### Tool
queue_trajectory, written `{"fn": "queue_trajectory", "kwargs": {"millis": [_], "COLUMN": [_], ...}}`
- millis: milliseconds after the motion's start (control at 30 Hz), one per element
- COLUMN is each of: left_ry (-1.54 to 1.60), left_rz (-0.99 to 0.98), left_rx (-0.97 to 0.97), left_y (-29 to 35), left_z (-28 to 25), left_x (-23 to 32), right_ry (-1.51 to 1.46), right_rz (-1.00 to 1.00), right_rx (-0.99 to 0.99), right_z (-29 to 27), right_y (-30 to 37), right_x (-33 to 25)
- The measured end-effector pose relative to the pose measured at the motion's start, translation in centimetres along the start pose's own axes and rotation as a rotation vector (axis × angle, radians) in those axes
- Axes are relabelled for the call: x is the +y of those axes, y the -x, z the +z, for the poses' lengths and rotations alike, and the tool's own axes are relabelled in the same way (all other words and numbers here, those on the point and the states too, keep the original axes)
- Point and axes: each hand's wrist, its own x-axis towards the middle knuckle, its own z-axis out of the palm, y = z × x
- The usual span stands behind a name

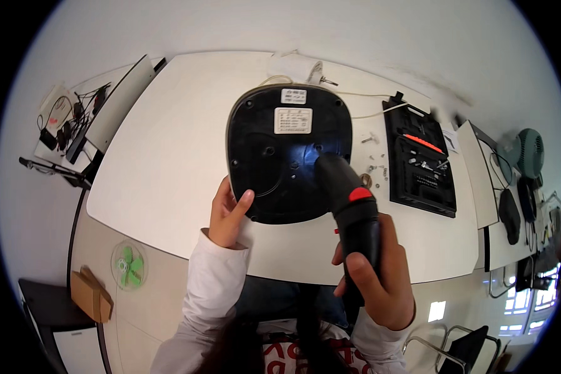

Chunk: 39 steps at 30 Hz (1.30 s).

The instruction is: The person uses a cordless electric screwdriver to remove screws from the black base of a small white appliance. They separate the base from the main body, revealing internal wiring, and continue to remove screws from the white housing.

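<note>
A black rounded-square appliance base is tilted up over the white table, its underside facing me. It has two white labels and several recessed screw holes. My left hand grips its lower left edge, thumb on the underside and fingers behind. My right hand is wrapped round the handle of a black cordless screwdriver with a red switch. Its nose points at a hole right of the base's middle and casts a bluish light there. The bit's tip is hidden, so I cannot tell whether it touches a screw.
An open black tool case with bits and an orange-red part lies on the table's right. Several loose screws and small metal parts lie beside it. A pale cable runs behind the base. A green-bladed fan and a cardboard box are at lower left.
</note>
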Motion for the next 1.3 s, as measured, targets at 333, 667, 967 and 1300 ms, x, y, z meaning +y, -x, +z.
{"fn": "queue_trajectory", "kwargs": {"millis": [333,667,967,1300], "left_ry": [-0.006,-0.046,-0.044,-0.053], "left_rz": [-0.012,-0.003,-0.016,-0.014], "left_rx": [0.023,0.017,0.021,0.025], "left_y": [0.1,0.0,0.0,0.1], "left_z": [-0.1,-0.4,-0.4,-0.4], "left_x": [-0.1,-0.2,-0.3,-0.2], "right_ry": [0.005,0.039,0.056,0.034], "right_rz": [-0.011,-0.06,-0.081,-0.081], "right_rx": [-0.001,0.011,0.032,0.02], "right_z": [0.0,0.5,0.7,0.6], "right_y": [0.2,0.6,0.8,1.0], "right_x": [1.1,2.8,3.3,3.7]}}
